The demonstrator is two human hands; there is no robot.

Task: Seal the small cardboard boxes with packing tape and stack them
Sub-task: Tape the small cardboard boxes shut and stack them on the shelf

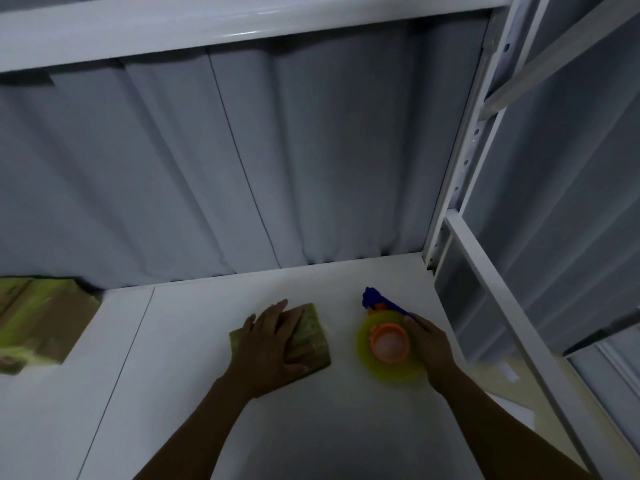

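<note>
A small cardboard box lies on the white shelf surface near the middle. My left hand rests flat on top of it, fingers straight. To its right stands a tape dispenser with a blue handle, an orange hub and a yellowish roll of tape. My right hand grips the dispenser from its right side. At the far left sit several taped cardboard boxes close together; whether they are stacked I cannot tell.
A grey curtain hangs behind the shelf. A white metal shelf beam runs overhead. A perforated white upright and diagonal braces stand at the right, close to the dispenser.
</note>
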